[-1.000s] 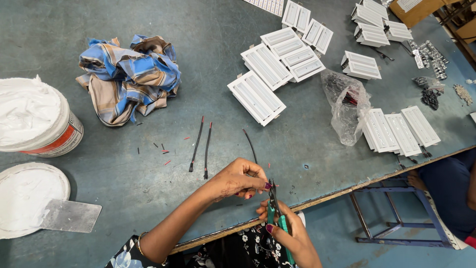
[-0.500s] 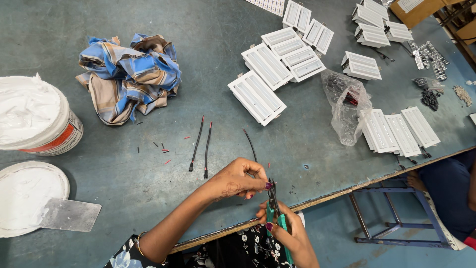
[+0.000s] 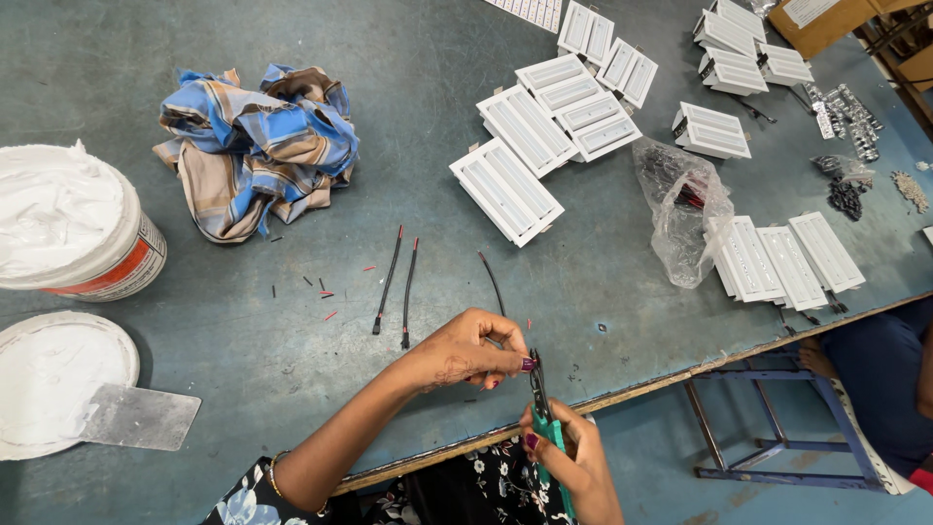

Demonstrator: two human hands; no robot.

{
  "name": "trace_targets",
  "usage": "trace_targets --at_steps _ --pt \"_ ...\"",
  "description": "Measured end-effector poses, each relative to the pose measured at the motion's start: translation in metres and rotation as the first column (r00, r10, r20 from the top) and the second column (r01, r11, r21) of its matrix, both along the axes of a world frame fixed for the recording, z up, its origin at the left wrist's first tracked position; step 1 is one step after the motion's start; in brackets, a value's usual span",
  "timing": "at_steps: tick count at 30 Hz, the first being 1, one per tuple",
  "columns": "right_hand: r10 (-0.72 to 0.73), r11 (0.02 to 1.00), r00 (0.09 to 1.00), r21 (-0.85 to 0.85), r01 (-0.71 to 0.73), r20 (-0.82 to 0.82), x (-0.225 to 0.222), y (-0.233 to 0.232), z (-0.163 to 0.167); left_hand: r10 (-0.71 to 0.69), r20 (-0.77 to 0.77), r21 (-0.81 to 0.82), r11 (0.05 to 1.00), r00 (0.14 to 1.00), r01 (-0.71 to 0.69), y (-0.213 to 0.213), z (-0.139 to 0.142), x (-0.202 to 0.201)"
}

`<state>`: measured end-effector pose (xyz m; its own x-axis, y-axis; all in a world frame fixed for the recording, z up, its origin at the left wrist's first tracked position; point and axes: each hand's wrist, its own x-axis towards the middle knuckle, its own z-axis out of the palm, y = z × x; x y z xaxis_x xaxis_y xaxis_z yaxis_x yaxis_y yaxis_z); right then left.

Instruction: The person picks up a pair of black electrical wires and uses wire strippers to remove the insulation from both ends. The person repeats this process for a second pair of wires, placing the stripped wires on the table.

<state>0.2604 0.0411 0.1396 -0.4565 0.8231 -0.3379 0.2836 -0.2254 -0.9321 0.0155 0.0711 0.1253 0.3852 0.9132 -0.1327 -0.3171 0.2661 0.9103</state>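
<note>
Your left hand [image 3: 466, 352] curls, fingertips pinched on a thin black wire [image 3: 493, 284] that trails up across the table. Your right hand [image 3: 573, 462] is clenched around the green handles of a wire stripper [image 3: 542, 408], its dark jaws meeting the wire at your left fingertips. You work at the near edge of a grey-green table [image 3: 418, 146]. Two cut wire leads [image 3: 397, 287] lie just beyond; white louvred light fixtures [image 3: 505, 190], a clear plastic bag [image 3: 680, 209], a striped cloth [image 3: 258, 146] and a white paste bucket [image 3: 68, 228] sit farther off.
</note>
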Motion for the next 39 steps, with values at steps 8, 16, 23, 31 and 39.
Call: trace_targets --at_steps 8,16,23,31,39 --pt "0.026 0.999 1.0 -0.035 -0.027 -0.016 -0.002 0.001 -0.001 -0.023 0.012 0.015 1.0 1.0 0.023 0.002 -0.003 -0.001" --pt "0.098 0.994 0.994 -0.035 -0.1 -0.055 -0.006 0.003 0.005 -0.04 -0.012 0.07 0.997 0.999 0.041 0.001 -0.002 -0.003" --pt "0.085 0.995 0.996 -0.056 -0.087 -0.036 -0.006 0.004 0.01 -0.036 -0.071 0.129 0.991 0.997 0.045 0.0 0.002 -0.005" --pt "0.065 0.998 0.995 0.006 -0.065 0.072 -0.002 0.005 0.011 -0.031 -0.115 0.045 0.998 0.993 0.036 0.002 0.009 -0.005" --pt "0.156 0.987 0.987 -0.054 -0.154 0.037 -0.008 0.004 0.027 -0.057 -0.127 0.055 0.996 0.99 0.065 0.001 0.006 -0.007"
